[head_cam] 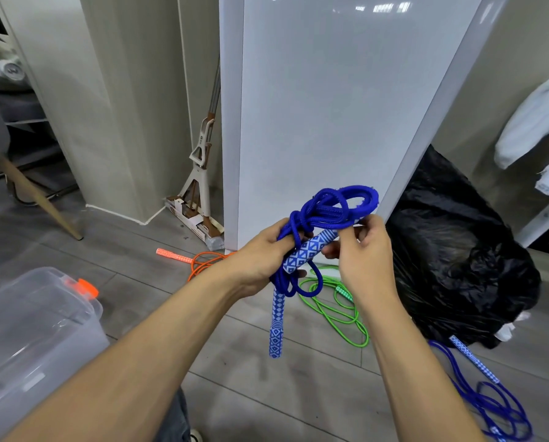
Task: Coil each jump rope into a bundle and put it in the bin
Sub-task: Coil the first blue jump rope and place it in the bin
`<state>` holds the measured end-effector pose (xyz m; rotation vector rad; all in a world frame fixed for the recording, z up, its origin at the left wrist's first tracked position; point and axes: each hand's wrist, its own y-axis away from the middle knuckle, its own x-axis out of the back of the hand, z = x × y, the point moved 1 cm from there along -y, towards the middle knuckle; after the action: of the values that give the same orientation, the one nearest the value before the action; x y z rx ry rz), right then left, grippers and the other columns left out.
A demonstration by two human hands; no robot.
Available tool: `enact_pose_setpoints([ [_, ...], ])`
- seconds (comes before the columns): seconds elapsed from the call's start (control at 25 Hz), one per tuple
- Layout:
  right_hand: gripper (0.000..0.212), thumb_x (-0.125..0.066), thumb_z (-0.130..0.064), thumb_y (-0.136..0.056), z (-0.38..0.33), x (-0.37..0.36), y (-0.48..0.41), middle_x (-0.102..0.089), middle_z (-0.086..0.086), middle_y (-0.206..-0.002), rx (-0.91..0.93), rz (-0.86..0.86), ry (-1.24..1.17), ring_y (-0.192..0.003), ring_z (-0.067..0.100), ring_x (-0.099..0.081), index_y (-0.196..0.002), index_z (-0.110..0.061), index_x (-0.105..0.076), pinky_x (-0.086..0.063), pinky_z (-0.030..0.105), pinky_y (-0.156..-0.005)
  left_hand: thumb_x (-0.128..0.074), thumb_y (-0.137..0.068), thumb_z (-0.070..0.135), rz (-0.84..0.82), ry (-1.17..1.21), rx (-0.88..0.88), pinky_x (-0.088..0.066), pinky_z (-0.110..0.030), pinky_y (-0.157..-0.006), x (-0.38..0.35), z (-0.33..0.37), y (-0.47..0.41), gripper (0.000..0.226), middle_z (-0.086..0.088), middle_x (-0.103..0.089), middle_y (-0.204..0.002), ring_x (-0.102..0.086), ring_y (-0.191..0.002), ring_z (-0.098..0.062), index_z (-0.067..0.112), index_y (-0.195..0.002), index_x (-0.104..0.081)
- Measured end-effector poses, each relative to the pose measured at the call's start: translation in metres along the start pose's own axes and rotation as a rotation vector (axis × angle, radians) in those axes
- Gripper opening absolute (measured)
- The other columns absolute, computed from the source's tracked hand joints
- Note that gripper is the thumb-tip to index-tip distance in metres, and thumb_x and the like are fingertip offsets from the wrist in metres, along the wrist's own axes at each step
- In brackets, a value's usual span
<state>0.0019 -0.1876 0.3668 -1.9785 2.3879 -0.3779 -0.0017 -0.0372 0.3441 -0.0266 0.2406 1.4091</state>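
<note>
On the grey plank floor at the person's left stands a clear plastic bin (37,330) with an orange latch, and at the right a loose dark-blue jump rope (490,400) lies uncoiled. In front, held above the floor, is a half-coiled royal-blue braided jump rope (337,208). The left hand (260,253) grips its loops and one blue-and-white patterned handle, while the right hand (362,250) pinches that handle's upper end; the other handle dangles. Beyond lie a green jump rope (337,307) and an orange jump rope (200,261), then a crumpled black plastic bag (458,250). The print on the beige mop (200,173) is too small to read.
</note>
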Motion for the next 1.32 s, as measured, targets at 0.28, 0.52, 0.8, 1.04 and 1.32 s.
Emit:
enact_pose_setpoints([
  [0.28,0.016,-0.052,-0.014,-0.101,0.009,-0.014,0.005,-0.065,-0.001,-0.051,-0.214,-0.054,-0.112,-0.061,0.033,-0.074,-0.109,-0.001,-0.047,-0.063,0.046,-0.065,-0.041,-0.104,0.014,0.25,-0.085,-0.022,-0.054,-0.041,-0.08,0.003,-0.008,-0.006,0.02,-0.008,-0.073,-0.111,-0.07,-0.083,-0.023,0.016,-0.118,-0.055],
  [0.52,0.02,-0.057,-0.028,-0.1,0.005,-0.017,0.011,-0.071,0.005,-0.071,-0.102,-0.105,0.058,-0.061,0.025,-0.075,-0.102,-0.01,-0.049,-0.062,0.05,-0.065,-0.042,-0.105,0.021,0.298,0.017,-0.001,-0.055,-0.045,-0.093,0.009,-0.002,-0.005,0.022,-0.01,-0.071,-0.115,-0.071,-0.1,-0.027,0.015,-0.123,-0.053],
  [0.8,0.022,-0.057,-0.025,-0.101,0.004,-0.013,0.01,-0.073,0.007,-0.069,-0.099,-0.088,0.013,-0.061,0.024,-0.075,-0.105,-0.005,-0.05,-0.055,0.036,-0.057,-0.045,-0.102,0.014,0.338,0.033,0.104,-0.054,-0.032,-0.075,0.017,0.004,-0.005,0.019,-0.011,-0.071,-0.115,-0.067,-0.085,-0.019,0.013,-0.117,-0.057],
  [1.04,0.018,-0.057,-0.026,-0.101,0.003,-0.015,0.012,-0.076,0.008,-0.078,-0.144,-0.286,0.117,-0.054,0.016,-0.067,-0.103,-0.009,-0.053,-0.047,0.022,-0.051,-0.044,-0.103,0.014,0.337,0.008,0.108,-0.052,-0.021,-0.053,0.015,0.009,-0.001,0.022,-0.004,-0.07,-0.084,-0.067,-0.057,-0.009,0.008,-0.121,-0.053],
  [1.32,0.015,-0.052,-0.028,-0.093,0.007,-0.018,0.012,-0.073,0.003,-0.088,-0.009,-0.644,0.367,-0.08,0.02,-0.066,-0.099,-0.018,-0.062,-0.052,0.041,-0.079,-0.046,-0.1,0.008,0.323,0.085,0.111,-0.052,-0.034,-0.072,0.004,0.001,-0.004,0.012,-0.009,-0.066,-0.081,-0.061,-0.074,-0.023,0.007,-0.103,-0.058],
])
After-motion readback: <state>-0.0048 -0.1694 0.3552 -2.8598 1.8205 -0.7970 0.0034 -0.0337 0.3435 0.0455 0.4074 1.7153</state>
